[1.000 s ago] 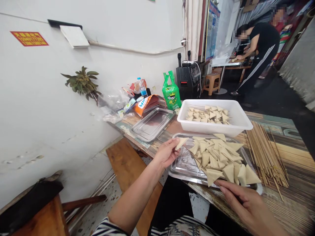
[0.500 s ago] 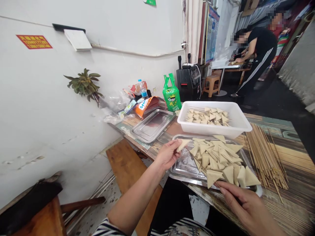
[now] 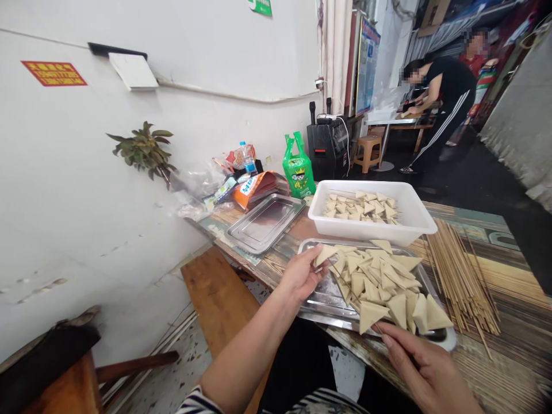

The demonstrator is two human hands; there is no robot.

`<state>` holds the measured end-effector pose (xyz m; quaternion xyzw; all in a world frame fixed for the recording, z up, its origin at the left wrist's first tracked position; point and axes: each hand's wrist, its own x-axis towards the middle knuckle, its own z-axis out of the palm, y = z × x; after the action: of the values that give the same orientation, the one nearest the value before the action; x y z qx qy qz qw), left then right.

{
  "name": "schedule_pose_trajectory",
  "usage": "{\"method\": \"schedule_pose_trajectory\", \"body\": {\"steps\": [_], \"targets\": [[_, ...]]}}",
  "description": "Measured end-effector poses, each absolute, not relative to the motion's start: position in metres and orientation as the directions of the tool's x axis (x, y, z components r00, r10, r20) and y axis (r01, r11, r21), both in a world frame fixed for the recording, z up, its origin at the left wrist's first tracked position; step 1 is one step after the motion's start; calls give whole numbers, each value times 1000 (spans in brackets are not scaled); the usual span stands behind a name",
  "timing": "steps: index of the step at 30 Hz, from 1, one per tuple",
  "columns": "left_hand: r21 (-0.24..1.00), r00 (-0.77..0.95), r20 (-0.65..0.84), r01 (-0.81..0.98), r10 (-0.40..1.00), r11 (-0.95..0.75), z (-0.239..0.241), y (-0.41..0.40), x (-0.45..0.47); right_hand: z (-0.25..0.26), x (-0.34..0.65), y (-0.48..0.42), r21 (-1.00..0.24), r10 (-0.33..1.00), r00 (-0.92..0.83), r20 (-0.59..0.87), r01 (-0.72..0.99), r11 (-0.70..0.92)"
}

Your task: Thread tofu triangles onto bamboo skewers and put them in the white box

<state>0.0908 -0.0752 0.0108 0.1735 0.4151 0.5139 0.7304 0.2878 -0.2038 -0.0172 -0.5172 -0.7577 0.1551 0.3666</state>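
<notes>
My left hand is closed, pinching a pale triangular tofu piece between thumb and fingers, over the left part of a metal tray. Closed around the lower end of a thin bamboo skewer is my right hand, at the tray's near edge. One tofu triangle is threaded on this skewer close to my right fingers. The skewer's far tip meets the held piece; whether it has gone in I cannot tell. A heap of tofu triangles covers the tray's right part.
Behind the tray stands a white plastic tub with skewered triangles. Loose bamboo skewers lie to the right. A second metal tray, a green bag and packets sit at the left. Another person bends over a far table.
My left hand has moved slightly right with its tofu piece, closer along the skewer's tip. My right hand keeps its hold on the skewer. The view has shifted a little.
</notes>
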Motion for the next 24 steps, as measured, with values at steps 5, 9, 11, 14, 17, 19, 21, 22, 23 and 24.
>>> {"method": "schedule_pose_trajectory", "body": {"steps": [5,9,11,14,17,19,21,22,23,24], "targets": [[622,156,-446,-655,882,430,14,-77,95,-19,289,-205,-603,889,-188,418,674,426],[606,189,-455,-651,870,457,19,-79,96,-19,289,-205,-600,881,-181,437,671,435],[599,208,-455,-648,866,470,22,-81,97,-19,288,-204,-600,877,-178,446,668,441],[600,223,-449,-642,865,477,27,-83,98,-18,288,-203,-605,881,-165,443,670,430],[611,222,-438,-636,871,470,28,-85,99,-18,287,-204,-610,885,-156,439,671,421],[625,213,-424,-635,880,455,27,-86,100,-18,287,-204,-615,888,-155,432,670,416],[636,204,-409,-636,889,438,25,-87,101,-19,287,-205,-616,889,-152,431,671,413],[638,202,-403,-636,892,433,24,-87,101,-19,287,-205,-614,888,-150,435,672,414],[639,203,-400,-637,894,431,23,-88,101,-19,287,-205,-612,885,-149,440,672,417],[639,204,-398,-638,895,430,23,-88,102,-19,287,-205,-609,883,-147,445,673,420]]}}
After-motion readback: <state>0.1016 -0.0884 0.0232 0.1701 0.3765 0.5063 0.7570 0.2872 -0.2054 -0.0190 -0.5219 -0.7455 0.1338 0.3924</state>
